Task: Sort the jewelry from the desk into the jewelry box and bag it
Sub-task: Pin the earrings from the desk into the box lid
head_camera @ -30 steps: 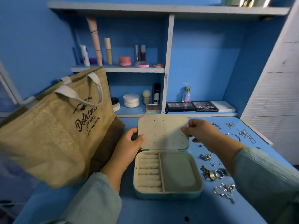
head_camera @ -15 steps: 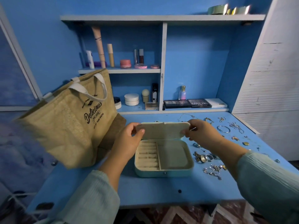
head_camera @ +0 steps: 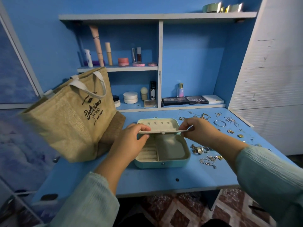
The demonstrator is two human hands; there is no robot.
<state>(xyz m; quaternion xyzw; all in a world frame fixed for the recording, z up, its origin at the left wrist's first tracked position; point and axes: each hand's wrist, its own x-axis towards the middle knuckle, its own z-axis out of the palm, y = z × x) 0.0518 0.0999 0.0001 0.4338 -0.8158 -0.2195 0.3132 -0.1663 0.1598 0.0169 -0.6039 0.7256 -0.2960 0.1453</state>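
Head view, looking down and forward over a blue painted surface (head_camera: 147, 181). Nearest, two pale green sleeves leading to both hands. Left hand (head_camera: 129, 141) pinching the left end of a thin cream flap (head_camera: 162, 131), thumb on top; right hand (head_camera: 198, 130) pinching its right end. Flap held level over a square teal jewelry box with cream lining (head_camera: 162, 154), open; ring rolls at left and one larger compartment at right, nothing seen inside yet.

Risks, as judgement: flap slipping from either pinch and dropping shut over the tray; box sliding toward the near edge if pulled; right sleeve brushing the cluster of silver and gold rings and chains (head_camera: 206, 154) just beside the box and sweeping pieces to the floor.

Farther right, more loose jewelry: silver bangle (head_camera: 220, 123), small gold pieces (head_camera: 230, 131), chains near the back. Left of the box, a tan woven tote bag with white handles and dark lettering (head_camera: 68, 115), upright, close against the box's left side, crowding the left hand. Behind, blue shelves (head_camera: 118, 68) with cosmetics tubes, jars and eyeshadow palettes (head_camera: 185, 100).
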